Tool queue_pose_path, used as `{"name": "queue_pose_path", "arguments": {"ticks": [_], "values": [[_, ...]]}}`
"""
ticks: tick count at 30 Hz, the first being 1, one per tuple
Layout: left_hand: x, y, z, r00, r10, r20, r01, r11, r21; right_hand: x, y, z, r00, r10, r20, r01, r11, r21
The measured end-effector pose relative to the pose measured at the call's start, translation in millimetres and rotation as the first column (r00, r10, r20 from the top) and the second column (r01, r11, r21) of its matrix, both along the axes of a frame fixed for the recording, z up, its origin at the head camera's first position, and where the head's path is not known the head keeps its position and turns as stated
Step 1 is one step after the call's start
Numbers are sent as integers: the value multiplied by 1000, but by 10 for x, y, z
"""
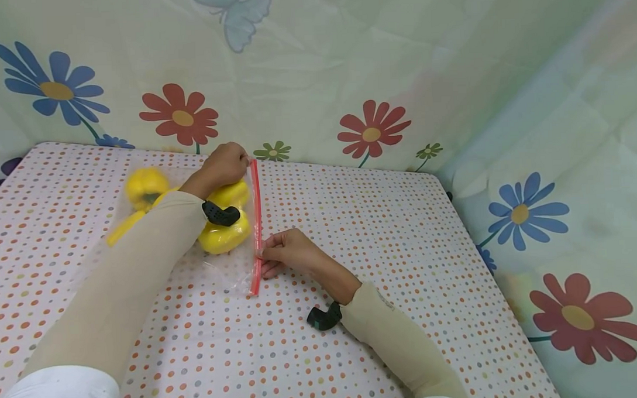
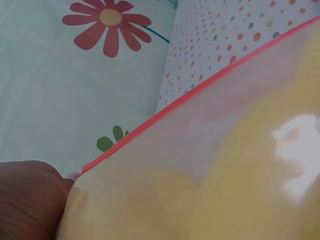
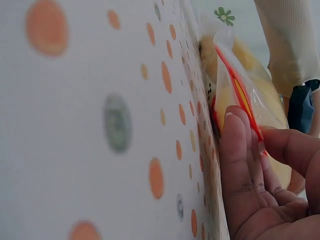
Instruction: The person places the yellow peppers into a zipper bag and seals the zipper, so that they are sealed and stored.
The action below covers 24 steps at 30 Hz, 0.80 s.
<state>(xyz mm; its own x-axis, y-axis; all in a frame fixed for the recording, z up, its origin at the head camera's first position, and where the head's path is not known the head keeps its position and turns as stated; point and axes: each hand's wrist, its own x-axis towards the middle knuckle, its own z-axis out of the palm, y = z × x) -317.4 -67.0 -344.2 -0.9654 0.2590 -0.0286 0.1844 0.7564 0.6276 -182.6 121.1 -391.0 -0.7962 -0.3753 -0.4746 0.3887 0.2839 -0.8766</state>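
Observation:
A clear zip bag (image 1: 228,269) lies on the table with several yellow bell peppers (image 1: 225,234) inside. Its red zip strip (image 1: 257,207) runs along the right edge, from the far side toward the near side. At the strip's far end, my left hand (image 1: 225,164) grips the bag's corner, fingers curled. Closer to me, my right hand (image 1: 291,252) pinches the strip between thumb and fingers. The right wrist view shows the bag's mouth (image 3: 240,92) parted just beyond that pinch. My left forearm crosses over the bag and hides some of the peppers.
A white tablecloth (image 1: 351,221) with coloured dots covers the table. Behind it and to the right hangs a pale curtain (image 1: 303,76) printed with flowers. Black wrist devices (image 1: 325,317) sit on both forearms, over beige sleeves.

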Motion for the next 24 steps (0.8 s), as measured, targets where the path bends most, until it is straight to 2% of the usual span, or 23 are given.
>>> {"name": "queue_pose_path", "arguments": {"ticks": [9,16,24], "values": [[-14,-13,28,1000,14,-4,-14,1000,-11,77,57,-28,996,82,40,-81,996,-31],[-15,-54,46,1000,29,-6,-29,1000,6,159,119,-11,983,182,35,-182,983,-11],[16,-30,77,1000,-8,1,8,997,78,203,251,2,965,257,46,-255,966,-46]]}}
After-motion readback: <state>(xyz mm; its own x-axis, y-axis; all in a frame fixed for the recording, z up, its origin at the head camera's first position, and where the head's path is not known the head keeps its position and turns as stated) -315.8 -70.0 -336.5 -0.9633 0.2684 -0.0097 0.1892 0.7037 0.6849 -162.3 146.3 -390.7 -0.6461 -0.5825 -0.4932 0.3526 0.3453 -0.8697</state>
